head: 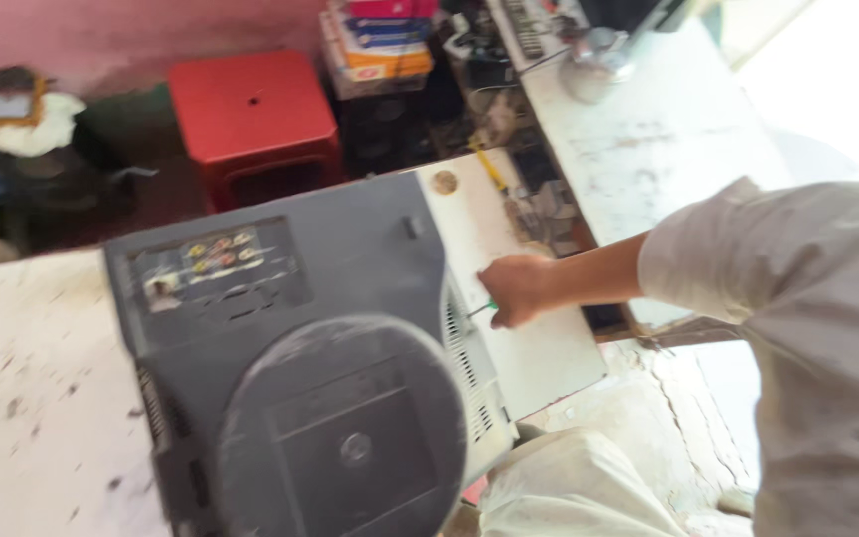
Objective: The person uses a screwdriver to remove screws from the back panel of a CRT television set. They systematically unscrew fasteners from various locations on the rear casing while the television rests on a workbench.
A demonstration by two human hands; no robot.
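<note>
- Television set: old tube type, grey plastic rear casing, lying screen-down on the white bench with its rounded back hump uppermost. It fills the middle of the bench and overhangs the near edge of the view.
- Handling, as a judgement: heavy and front-weighted because of the glass tube; the shell is stiff but brittle at the vent slots and around the connector panel. Best taken by the broad lower sides of the casing with both hands, not by the hump or the slotted edge; the glass face beneath is the fragile part.
- Right hand: closed in a fist at the set's right edge, just above the vent slots. The grip is shut round a small tool with a green handle, probably a screwdriver; its thin shaft points at the casing. Motion blur hides the tip.
- Left hand: not in view.
- Pale sleeve covers the right arm above the forearm.
- Second bench: white, worn, beyond the hand, carrying a metallic rounded object.
- Red plastic stool: on the floor behind the set.
- Stacked coloured boxes: beside the stool, against the pink wall.
</note>
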